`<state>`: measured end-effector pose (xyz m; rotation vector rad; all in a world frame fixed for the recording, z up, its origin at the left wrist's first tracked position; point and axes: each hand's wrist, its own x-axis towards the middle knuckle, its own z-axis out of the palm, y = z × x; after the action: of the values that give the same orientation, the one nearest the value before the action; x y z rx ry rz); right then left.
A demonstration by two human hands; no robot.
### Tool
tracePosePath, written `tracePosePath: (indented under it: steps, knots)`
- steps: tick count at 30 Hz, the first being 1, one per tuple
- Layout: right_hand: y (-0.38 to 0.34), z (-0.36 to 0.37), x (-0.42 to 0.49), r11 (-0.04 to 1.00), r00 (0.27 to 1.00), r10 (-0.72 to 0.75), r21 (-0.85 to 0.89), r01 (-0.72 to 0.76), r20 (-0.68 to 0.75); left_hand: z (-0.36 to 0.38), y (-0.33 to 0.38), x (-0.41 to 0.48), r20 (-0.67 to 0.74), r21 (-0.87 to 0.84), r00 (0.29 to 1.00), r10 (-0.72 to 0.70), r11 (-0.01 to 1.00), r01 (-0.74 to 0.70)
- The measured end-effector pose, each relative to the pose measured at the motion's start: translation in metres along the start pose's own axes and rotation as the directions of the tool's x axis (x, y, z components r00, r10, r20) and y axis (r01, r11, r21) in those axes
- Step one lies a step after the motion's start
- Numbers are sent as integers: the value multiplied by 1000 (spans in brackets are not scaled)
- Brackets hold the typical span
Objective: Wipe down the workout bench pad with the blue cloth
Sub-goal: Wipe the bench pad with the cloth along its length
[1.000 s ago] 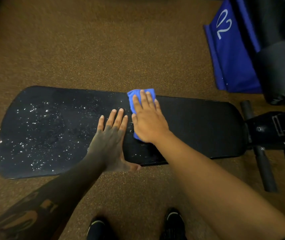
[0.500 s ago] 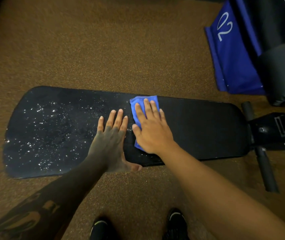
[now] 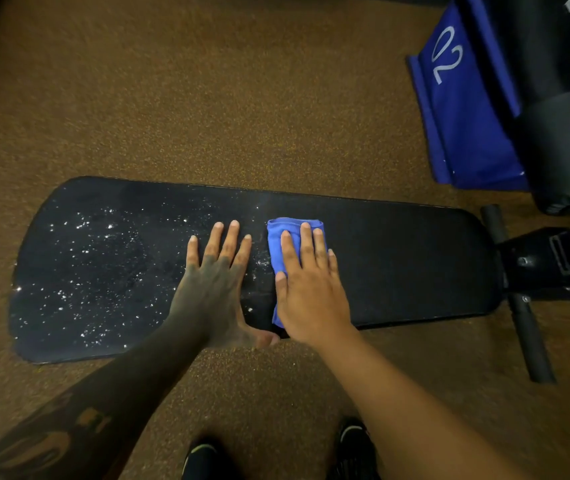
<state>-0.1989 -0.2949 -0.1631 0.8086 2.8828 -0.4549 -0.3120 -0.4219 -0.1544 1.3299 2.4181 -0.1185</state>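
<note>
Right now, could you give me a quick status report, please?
Right hand flat on blue cloth. Left hand braces bench pad. Droplets left. Nothing blocking.

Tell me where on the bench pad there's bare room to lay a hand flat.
The bench pad is bare between the blue cloth under the right hand and the pad's end by the black frame. The middle is crowded: the left hand lies flat beside the cloth. Left of it, white droplets speckle the pad.
</note>
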Motion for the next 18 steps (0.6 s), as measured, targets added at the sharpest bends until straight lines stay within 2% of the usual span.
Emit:
tracePosePath:
  steps: [7, 12, 14, 18]
  knots:
    - [-12, -3, 62, 995, 994, 98, 36, -97, -47, 0, 0, 1, 17, 14, 1000, 3, 1000, -3]
    - [-13, 1, -5, 999, 999, -39, 18, 39, -15, 1, -1, -1, -19, -1, 1000, 20, 1000, -20]
    - [-3, 1, -6, 999, 999, -52, 5, 52, -11, 0, -2, -1, -21, -8, 999, 26, 1000, -26]
    - [11, -5, 18, 976, 978, 201, 93, -197, -45, 1, -4, -1, -22, 18, 999, 49, 999, -49]
